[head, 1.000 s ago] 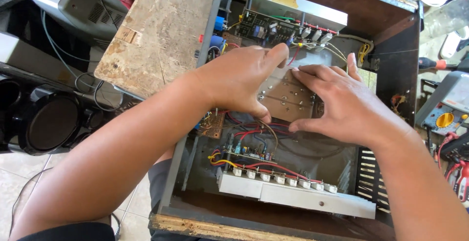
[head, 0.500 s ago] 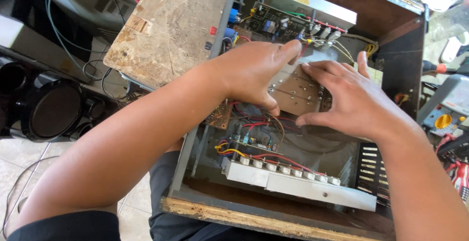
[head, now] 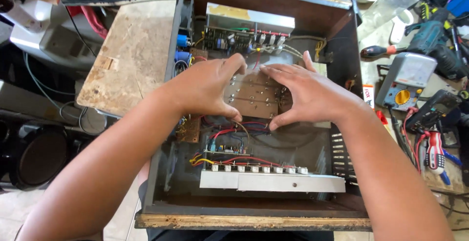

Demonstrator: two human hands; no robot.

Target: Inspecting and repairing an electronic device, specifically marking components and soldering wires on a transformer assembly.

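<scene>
Both hands are working inside an open wooden chassis box (head: 264, 221), lid off, electronics exposed. L hand (head: 205, 87) and R hand (head: 312, 94) are gripping a brown circuit board (head: 254, 97) from opposite sides: L fingers (head: 233, 65) curling over its left edge and top corner, thumb underneath at the lower edge; R fingers (head: 273, 72) spreading over the top right, thumb hooking the lower right corner. Neither hand is released; both are grasping the board, not clenched tight.

Board location: centre of the box, between the rear heatsink strip (head: 249, 18) w/ its small PCB and the front heatsink strip (head: 271, 181) w/ a row of white components. Red/yellow/black wires (head: 229, 133) are running just below it.

Progress (judgement): board looks unseated or only partly seated; can't tell if screws are in, no tool in hand. Wiring round it appears connected. Fixing down and closing the box seem left.

Orientation: board is lying roughly flat, copper/solder side facing up, long axis running left–right across the box, slightly tilted down to the right.

On the worktop at right: multimeter (head: 408, 82), screwdrivers (head: 437, 153), drill (head: 432, 35).
</scene>
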